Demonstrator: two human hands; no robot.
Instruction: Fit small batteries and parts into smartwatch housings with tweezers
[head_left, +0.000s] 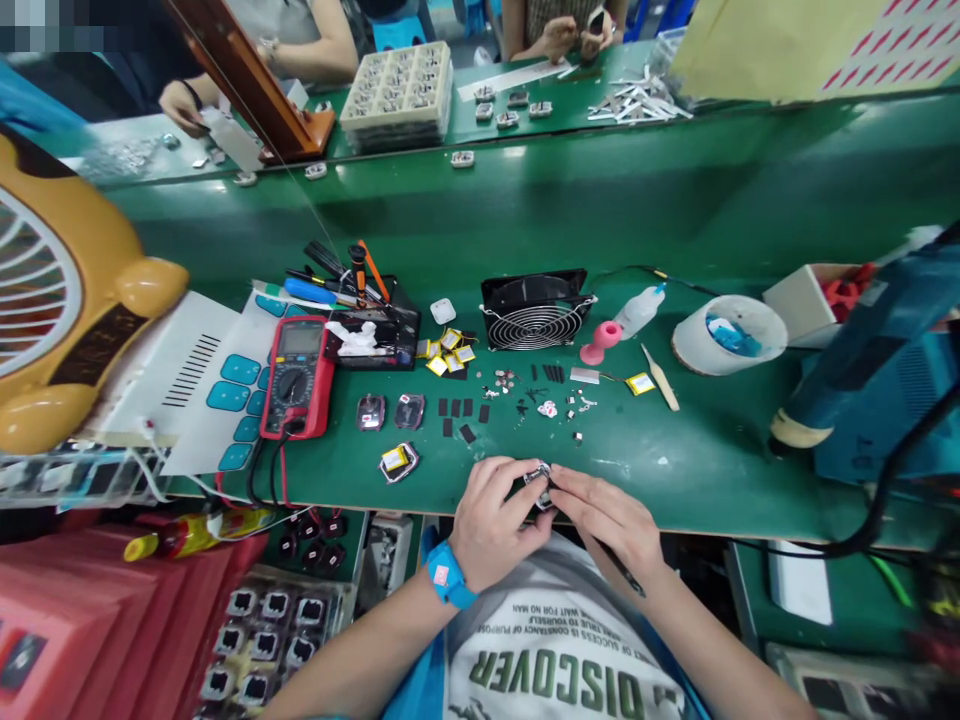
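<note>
Fingers of the left hand (491, 510) and right hand (616, 515) pinch a small silver-and-black hard-shelled casing (539, 480): likely light, stiff, fragile; grip its rim.

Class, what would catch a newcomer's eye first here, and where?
Probably the big yellow fan at the left edge, with a red multimeter to its right. Then the left hand, blue watch at its wrist, and right hand, with a slim dark tool, meeting at a small device low in the middle.
</note>
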